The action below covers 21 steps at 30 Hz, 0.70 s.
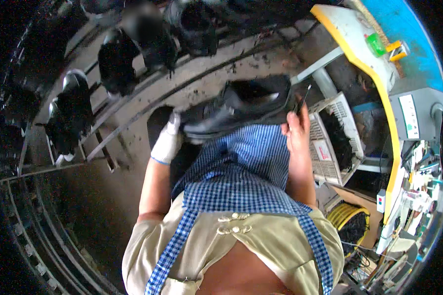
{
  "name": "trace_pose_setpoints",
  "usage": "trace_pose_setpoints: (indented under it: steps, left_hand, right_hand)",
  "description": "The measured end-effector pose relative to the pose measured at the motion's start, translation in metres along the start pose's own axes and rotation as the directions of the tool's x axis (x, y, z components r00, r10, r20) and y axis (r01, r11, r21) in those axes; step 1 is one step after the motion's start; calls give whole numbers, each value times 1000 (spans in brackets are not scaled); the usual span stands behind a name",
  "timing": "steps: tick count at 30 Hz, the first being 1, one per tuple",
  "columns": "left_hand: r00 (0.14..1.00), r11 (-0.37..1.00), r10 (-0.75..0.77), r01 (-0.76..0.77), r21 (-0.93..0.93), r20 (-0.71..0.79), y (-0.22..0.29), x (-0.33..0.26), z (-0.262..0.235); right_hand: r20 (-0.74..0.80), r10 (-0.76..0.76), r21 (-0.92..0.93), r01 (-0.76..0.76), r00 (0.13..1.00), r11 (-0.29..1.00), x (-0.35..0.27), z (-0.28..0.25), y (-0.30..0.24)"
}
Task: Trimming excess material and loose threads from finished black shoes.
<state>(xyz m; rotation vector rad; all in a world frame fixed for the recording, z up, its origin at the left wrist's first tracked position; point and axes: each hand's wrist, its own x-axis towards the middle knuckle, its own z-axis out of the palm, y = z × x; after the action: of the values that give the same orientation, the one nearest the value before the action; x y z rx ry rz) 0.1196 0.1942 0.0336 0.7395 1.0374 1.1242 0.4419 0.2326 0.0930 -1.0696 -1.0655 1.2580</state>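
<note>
- Greyish-brown floor (103,201) spreads below the work, scattered with dark specks and scraps toward the top of the view.
- Metal racking (103,142) curves along the left and top, its rails bent by the wide lens; dark shoes (115,64) stand along it, several with pale linings or patches, the farthest lost in shadow.
- At the right runs a pale workbench (347,24) with a yellow edge, a blue surface behind it, a green item (375,45) on top and a grey box (418,118) with a white label farther down.
- Beside the bench legs, a white slatted basket (333,170) holds dark material; nearer the wearer is a round yellow basket (340,216), with mixed clutter to its right.
- Black shoe (221,118): held in front of the wearer, just beyond the blue checked apron (236,196), toe to the left and heel to the right. Its upper is smooth, its opening dark, its sole thick and dark; motion blur softens the toe, and a pale glint shows near the heel.
- Left hand (167,142), in a white glove, grasps the toe end.
- Right hand (298,129), bare, has its fingers closed around a slim tool (307,92) pointing upward, just beside the heel; whether it touches the shoe, I cannot tell.
</note>
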Motion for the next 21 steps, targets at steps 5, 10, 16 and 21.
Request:
trace_pose_setpoints:
  steps: [5,10,16,21]
  left_hand:
    - [987,983,66,-39,-177,146,19,-11,25]
    - [963,970,241,-244,14,123,21,-6,57]
    - [957,954,215,-163,-250,196,8,-9,110]
    - [882,958,271,-288,-15,385,34,-5,114]
  right_hand:
    - [8,-164,34,163,986,986,6,-1,16]
    - [53,82,291,-94,995,952,-26,38,49]
    - [272,67,160,-114,960,980,-50,77,22]
    - [-49,40,199,-29,998,980,-1,30,-3]
